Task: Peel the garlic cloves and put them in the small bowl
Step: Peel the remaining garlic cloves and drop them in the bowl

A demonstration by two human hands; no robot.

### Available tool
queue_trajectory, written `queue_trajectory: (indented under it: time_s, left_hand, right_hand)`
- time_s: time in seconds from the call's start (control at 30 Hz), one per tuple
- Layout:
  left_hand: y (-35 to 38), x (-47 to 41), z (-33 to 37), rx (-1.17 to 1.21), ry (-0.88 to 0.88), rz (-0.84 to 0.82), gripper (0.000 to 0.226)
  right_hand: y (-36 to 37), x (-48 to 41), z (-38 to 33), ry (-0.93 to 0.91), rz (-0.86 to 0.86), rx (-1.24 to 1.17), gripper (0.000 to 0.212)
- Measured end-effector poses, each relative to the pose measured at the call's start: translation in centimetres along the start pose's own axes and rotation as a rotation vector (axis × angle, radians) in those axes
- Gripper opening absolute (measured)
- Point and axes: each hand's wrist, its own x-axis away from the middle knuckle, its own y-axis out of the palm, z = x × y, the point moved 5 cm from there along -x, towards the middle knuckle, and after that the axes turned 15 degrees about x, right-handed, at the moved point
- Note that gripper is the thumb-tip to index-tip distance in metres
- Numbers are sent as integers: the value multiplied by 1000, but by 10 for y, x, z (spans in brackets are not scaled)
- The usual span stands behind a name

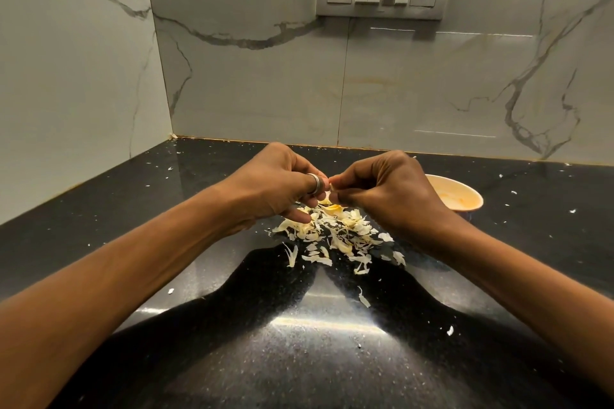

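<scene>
Near the back edge of the desk (299, 359), the left hand (275, 186) and right hand (382, 196) pinched one garlic clove (329, 192) in tight grips. The bowl (465, 188) lay nearer the right hand, just beyond it.

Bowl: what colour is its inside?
The bowl is pale peach-orange inside, best seen in the head view, partly behind the right hand.

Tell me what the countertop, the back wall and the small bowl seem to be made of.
Countertop: polished dark stone, probably granite; black, fine speckles, mirror glare. Back wall: glossy marble-look tile, perhaps real marble; grey veins, vertical joint. Small bowl: smooth, pale orange inside; ceramic or plastic, cannot tell.
</scene>
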Motion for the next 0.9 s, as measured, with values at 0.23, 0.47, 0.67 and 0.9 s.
queue_trajectory:
  time_s: [0.23,0.47,0.67,0.9]
  left_hand:
    - [0,-1,-3,-42,16,22,13]
    - [0,-2,-3,-50,11,27,16]
    - [-4,-3,-2,-66,-9,39,20]
    - [-11,-5,-3,-126,-13,88,26]
  right_hand:
    - [0,2,-3,-19,16,33,17]
    - [3,2,1,56,-52,-148,11]
    - [5,3,1,174,-117,-441,17]
    - [3,3,4,243,-117,-587,14]
